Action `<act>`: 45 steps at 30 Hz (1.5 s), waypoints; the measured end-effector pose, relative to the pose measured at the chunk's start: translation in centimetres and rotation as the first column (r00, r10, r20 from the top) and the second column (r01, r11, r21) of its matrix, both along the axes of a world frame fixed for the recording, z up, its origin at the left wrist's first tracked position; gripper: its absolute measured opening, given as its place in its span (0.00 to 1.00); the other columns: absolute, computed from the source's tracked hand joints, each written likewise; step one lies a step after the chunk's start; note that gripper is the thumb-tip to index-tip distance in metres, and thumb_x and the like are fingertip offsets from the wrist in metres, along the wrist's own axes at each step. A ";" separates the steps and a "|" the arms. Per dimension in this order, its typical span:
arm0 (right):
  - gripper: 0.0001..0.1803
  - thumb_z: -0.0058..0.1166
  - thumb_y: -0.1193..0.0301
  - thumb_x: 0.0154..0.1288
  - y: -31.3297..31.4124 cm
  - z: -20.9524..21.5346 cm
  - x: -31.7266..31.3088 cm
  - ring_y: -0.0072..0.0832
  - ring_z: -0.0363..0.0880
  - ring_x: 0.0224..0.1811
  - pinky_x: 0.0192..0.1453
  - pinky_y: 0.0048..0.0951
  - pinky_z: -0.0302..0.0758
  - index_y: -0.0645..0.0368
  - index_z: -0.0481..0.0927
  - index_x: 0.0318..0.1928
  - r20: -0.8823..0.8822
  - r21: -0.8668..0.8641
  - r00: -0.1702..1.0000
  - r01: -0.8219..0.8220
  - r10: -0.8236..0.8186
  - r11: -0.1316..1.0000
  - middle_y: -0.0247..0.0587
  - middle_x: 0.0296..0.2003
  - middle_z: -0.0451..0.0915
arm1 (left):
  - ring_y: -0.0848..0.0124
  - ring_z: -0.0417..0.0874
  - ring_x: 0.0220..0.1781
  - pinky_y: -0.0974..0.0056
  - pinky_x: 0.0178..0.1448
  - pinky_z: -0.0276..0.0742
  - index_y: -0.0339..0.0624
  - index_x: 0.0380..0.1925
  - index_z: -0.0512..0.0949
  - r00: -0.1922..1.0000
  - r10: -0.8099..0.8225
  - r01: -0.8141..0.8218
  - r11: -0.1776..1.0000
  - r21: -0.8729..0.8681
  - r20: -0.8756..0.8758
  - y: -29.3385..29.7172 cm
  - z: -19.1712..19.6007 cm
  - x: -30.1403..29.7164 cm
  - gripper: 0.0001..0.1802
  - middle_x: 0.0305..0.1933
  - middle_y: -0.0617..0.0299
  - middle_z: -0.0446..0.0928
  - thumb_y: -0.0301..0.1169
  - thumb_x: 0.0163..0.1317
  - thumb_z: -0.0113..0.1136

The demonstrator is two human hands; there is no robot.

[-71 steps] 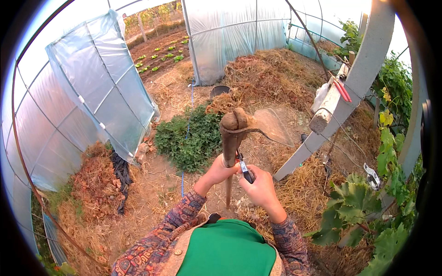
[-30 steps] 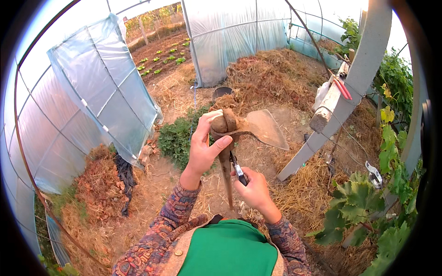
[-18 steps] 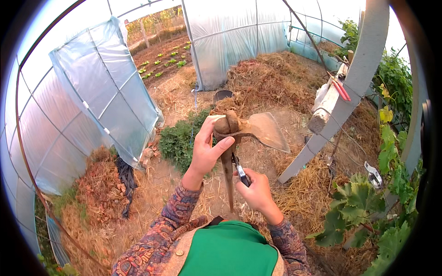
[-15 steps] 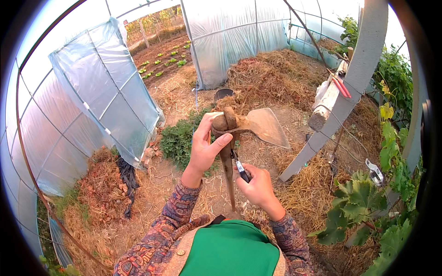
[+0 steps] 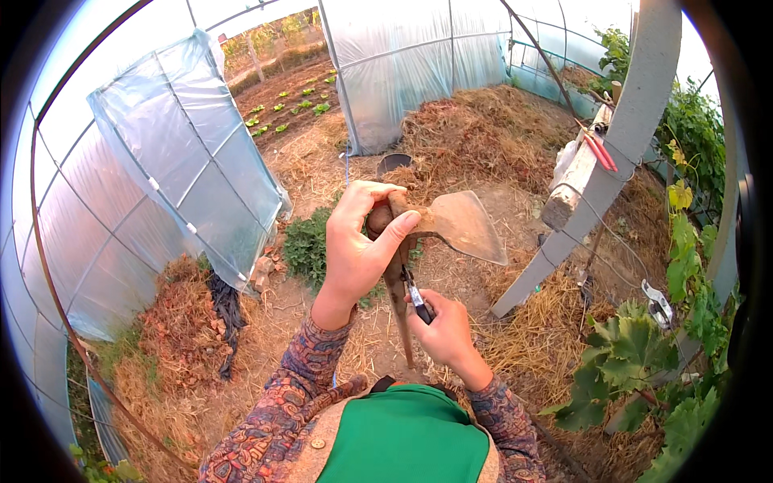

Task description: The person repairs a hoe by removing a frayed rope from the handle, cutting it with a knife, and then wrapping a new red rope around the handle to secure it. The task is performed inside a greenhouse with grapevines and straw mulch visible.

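In front of my chest stands a hoe, its broad worn metal blade [image 5: 467,229] pointing right and its wooden handle [image 5: 398,312] running down toward me. My left hand [image 5: 353,249] is closed around the hoe's head, thumb and fingers over the rusty collar where blade and handle meet. Lower down, my right hand [image 5: 447,332] grips a small hand tool [image 5: 416,296] with a black handle and a silver metal part. The tool's tip lies against the handle just below the head; its exact kind is hard to make out.
A slanted grey post [image 5: 592,177] stands on the right, with a log [image 5: 567,196] and red-handled tool [image 5: 600,151] beside it. Pruning shears [image 5: 657,304] hang near grapevine leaves [image 5: 628,354]. A plastic-film door [image 5: 181,153] is at left, a dark bucket [image 5: 394,163] ahead.
My left hand has shifted up and right, farther over the hoe's head. My right hand and its tool have moved slightly down and left along the handle.
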State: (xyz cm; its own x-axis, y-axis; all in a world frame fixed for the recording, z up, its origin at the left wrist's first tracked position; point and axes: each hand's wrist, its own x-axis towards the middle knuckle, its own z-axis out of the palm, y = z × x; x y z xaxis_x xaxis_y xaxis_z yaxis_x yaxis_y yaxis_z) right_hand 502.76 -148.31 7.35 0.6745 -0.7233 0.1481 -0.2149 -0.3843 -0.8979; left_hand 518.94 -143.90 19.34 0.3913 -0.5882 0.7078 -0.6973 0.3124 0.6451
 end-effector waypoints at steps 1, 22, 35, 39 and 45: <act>0.14 0.61 0.64 0.57 0.0 -0.3 0.0 0.50 0.81 0.26 0.33 0.43 0.75 0.57 0.83 0.42 0.016 0.005 1.000 -0.002 0.002 1.000 0.52 0.22 0.79 | 0.67 0.79 0.45 0.64 0.52 0.74 0.33 0.43 0.80 1.000 0.013 -0.013 1.000 -0.009 0.006 -0.1 0.0 -0.1 0.18 0.42 0.58 0.78 0.34 0.60 0.71; 0.32 0.69 0.42 0.55 -0.7 -4.2 2.8 0.46 0.83 0.29 0.34 0.43 0.75 0.58 0.78 0.42 -0.039 -0.089 0.997 0.061 -0.064 0.994 0.47 0.26 0.82 | 0.63 0.80 0.38 0.63 0.46 0.76 0.32 0.43 0.79 0.989 0.028 -0.016 0.996 -0.084 0.145 0.5 -0.6 -0.9 0.16 0.38 0.54 0.78 0.34 0.63 0.68; 0.20 0.69 0.55 0.59 -0.9 -7.4 1.5 0.47 0.83 0.30 0.34 0.42 0.75 0.58 0.80 0.40 0.107 -0.042 0.994 0.013 -0.008 0.999 0.47 0.26 0.81 | 0.64 0.80 0.42 0.63 0.50 0.75 0.33 0.45 0.79 0.989 -0.004 0.012 0.998 -0.056 0.147 0.2 -0.5 0.3 0.17 0.41 0.55 0.78 0.36 0.65 0.66; 0.16 0.68 0.61 0.59 -0.8 -10.1 0.9 0.46 0.81 0.28 0.33 0.40 0.74 0.58 0.79 0.38 0.225 -0.196 0.974 0.026 0.019 0.980 0.47 0.25 0.79 | 0.71 0.79 0.40 0.66 0.49 0.74 0.34 0.45 0.79 0.992 -0.118 0.117 0.993 -0.022 -0.052 -0.1 -0.9 0.5 0.16 0.40 0.59 0.77 0.36 0.67 0.64; 0.13 0.68 0.65 0.59 -0.3 -10.0 2.2 0.45 0.79 0.26 0.30 0.39 0.73 0.57 0.77 0.36 0.296 -0.268 0.955 0.096 -0.013 0.959 0.45 0.24 0.77 | 0.79 0.79 0.42 0.71 0.49 0.74 0.35 0.48 0.78 0.969 -0.193 0.194 0.981 -0.008 -0.152 0.0 -1.1 0.5 0.16 0.40 0.66 0.77 0.37 0.70 0.62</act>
